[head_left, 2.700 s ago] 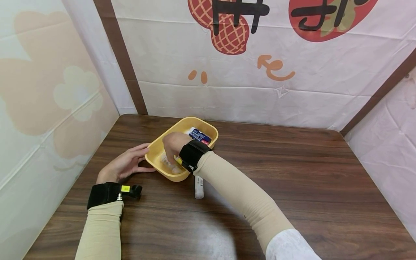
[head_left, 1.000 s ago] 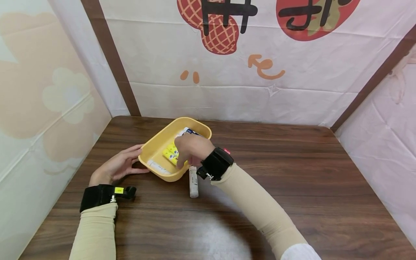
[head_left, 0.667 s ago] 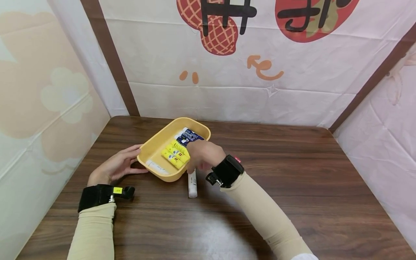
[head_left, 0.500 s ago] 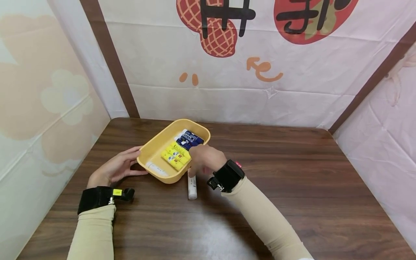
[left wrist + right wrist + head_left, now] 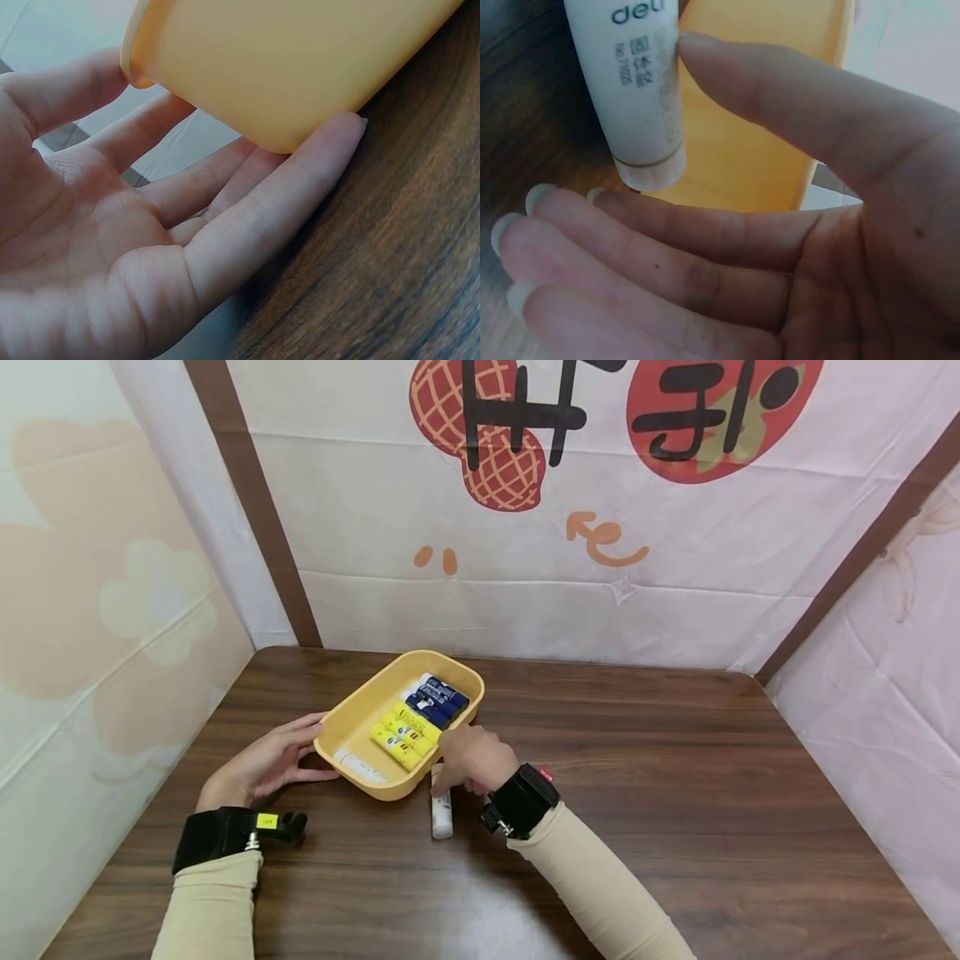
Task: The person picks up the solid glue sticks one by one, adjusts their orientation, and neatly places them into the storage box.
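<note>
A white glue stick (image 5: 442, 820) lies on the table beside the yellow bin (image 5: 345, 710), against its near right side. Over its far end is my right hand (image 5: 474, 758); in the right wrist view the thumb (image 5: 735, 71) meets the side of the glue stick (image 5: 641, 90), while the other fingers extend apart from it. My left hand (image 5: 262, 764) touches the bin's left corner with long, relaxed fingers, its thumb (image 5: 300, 172) low against the wall. Inside the bin lie yellow tubes (image 5: 397, 747), dark blue tubes (image 5: 442, 693) and a white stick (image 5: 360, 767).
The dark wood table (image 5: 637, 793) runs back to a printed white cloth wall (image 5: 360, 510), with more cloth at both sides. Black bands (image 5: 217, 839) with small cameras circle both wrists.
My right hand has come out of the bin, rightward and toward me, to the white glue stick on the table. The left hand stays at the bin's corner. The head view has tilted up slightly.
</note>
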The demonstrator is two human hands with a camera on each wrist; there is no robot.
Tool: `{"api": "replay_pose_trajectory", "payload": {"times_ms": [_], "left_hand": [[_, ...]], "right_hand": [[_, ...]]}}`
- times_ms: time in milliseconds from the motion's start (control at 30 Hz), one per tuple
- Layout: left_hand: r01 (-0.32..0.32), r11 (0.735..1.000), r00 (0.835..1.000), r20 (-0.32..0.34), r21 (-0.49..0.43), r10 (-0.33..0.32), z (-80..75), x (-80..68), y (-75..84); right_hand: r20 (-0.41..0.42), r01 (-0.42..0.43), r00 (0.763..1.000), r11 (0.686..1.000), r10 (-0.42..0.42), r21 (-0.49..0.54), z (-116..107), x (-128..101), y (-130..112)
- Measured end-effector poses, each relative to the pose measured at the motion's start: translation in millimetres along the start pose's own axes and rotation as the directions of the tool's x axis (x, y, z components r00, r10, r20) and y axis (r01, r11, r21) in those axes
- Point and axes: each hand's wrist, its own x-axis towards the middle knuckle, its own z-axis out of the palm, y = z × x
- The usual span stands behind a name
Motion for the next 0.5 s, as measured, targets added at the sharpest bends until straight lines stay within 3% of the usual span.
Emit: {"api": "replay_pose_trajectory", "payload": {"times_ms": [500], "left_hand": [[0.006,1.000,1.000,0.006,-0.012,-0.006,-1.1,1.0,0.0]], "right_hand": [[0.019,0.029,0.999,0.999,-0.029,0.017,2.0,6.6,5.4]]}}
